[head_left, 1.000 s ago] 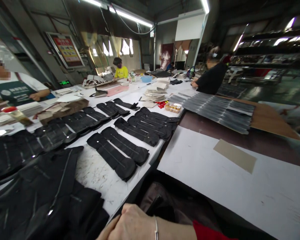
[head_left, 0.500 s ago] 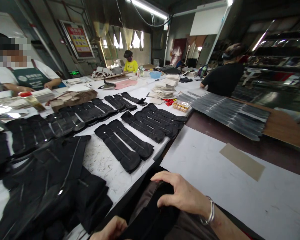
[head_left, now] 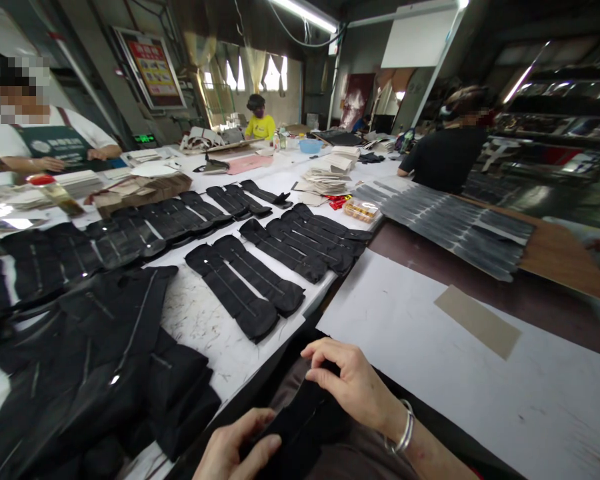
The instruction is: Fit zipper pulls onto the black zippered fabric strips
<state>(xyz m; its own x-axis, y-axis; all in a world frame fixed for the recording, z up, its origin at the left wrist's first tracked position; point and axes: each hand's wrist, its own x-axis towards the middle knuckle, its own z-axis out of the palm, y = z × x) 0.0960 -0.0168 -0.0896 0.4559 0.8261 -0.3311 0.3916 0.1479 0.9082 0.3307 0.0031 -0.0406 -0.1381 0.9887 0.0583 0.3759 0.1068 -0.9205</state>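
Note:
Low in the view, at the near table edge, I hold a black fabric piece (head_left: 300, 423) over my lap. My left hand (head_left: 237, 447) grips its near left end between thumb and fingers. At the far right end, my right hand (head_left: 353, 380), with a silver bangle on the wrist, pinches the fabric's edge. Left of my hands lies a heap of black zippered fabric pieces (head_left: 85, 360). Two long black zippered pieces (head_left: 243, 287) lie side by side just beyond my hands.
A row of similar black pieces (head_left: 115, 240) crosses the white table. On the right, a tan card (head_left: 477, 321) lies on a white sheet (head_left: 405, 333); grey strips (head_left: 450, 227) are beyond. Co-workers stand at left and right, another sits at the back.
My left hand has come up and right onto the fabric, showing more of it. My right hand's thumb and fingers have drawn closer together on the edge.

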